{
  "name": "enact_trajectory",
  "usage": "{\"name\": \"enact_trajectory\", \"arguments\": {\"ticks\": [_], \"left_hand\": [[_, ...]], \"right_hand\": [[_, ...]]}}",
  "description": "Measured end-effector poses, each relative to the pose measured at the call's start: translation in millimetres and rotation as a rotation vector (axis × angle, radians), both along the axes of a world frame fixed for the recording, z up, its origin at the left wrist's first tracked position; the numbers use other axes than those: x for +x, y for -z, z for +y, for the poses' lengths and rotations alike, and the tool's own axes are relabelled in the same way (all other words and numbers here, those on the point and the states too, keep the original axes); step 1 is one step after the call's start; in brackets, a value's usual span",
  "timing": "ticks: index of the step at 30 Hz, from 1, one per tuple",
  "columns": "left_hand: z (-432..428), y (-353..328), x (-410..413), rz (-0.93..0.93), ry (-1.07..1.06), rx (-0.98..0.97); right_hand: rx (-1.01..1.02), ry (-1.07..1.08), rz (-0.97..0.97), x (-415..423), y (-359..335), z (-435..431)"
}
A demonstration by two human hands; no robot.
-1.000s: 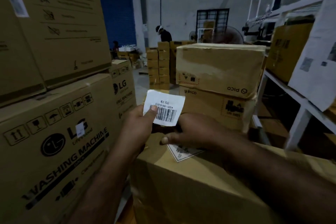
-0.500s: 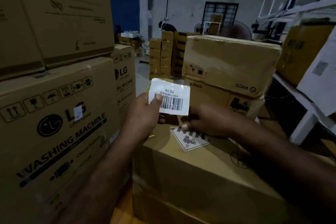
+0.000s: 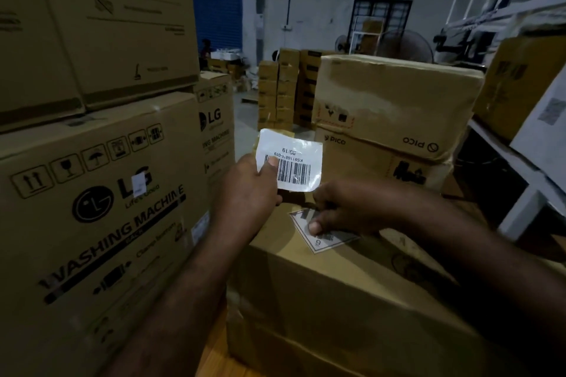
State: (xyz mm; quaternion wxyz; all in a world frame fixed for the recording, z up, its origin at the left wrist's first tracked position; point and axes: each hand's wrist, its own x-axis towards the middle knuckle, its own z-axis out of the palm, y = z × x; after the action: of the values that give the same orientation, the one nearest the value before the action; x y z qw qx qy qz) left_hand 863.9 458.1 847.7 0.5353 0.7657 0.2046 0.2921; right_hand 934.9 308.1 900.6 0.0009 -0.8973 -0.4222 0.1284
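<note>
**Item 1, far left.** Washing machine boxes (image 3: 92, 208), stacked, printed faces outward. They wall in the left side of the work spot and are not being handled.

**Item 2.** Left hand (image 3: 248, 190), raised. The thumb presses the printed face of the barcode label (image 3: 291, 159) with the other fingers behind it. This pinch at the left edge leaves most of the bars readable and the rest of the sheet free.

**Item 3.** Barcode label, white, held upright in the air above the near carton, its print upside down to the wearer.

**Item 4.** Right hand (image 3: 346, 208), fingers curled at the label's lower right corner, probably to start peeling it from a backing. Whether it actually has hold of the corner cannot be told.

**Item 5.** Carton (image 3: 337, 300), directly under both hands, with a diamond sticker (image 3: 324, 242) on its top face. This is likely the surface meant to receive the label.

**Item 6, right.** Two stacked boxes (image 3: 395, 107) stand behind the carton, and a white shelf frame (image 3: 520, 168) stands beyond them.
</note>
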Motion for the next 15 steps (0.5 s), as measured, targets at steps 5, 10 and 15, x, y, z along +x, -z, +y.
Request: {"name": "enact_trajectory", "arguments": {"ticks": [5,10,15], "left_hand": [[1,-6,2,-0.059,-0.051,-0.124],[-4,-1,6,-0.044,-0.159,0.064],[-6,3,6,0.014,-0.214,0.263]], "right_hand": [[0.211,0.018,-0.196,25,15,26],[0.307,0.034,-0.108,15,18,18],[0.216,0.023,0.08,-11,12,-11]]}}
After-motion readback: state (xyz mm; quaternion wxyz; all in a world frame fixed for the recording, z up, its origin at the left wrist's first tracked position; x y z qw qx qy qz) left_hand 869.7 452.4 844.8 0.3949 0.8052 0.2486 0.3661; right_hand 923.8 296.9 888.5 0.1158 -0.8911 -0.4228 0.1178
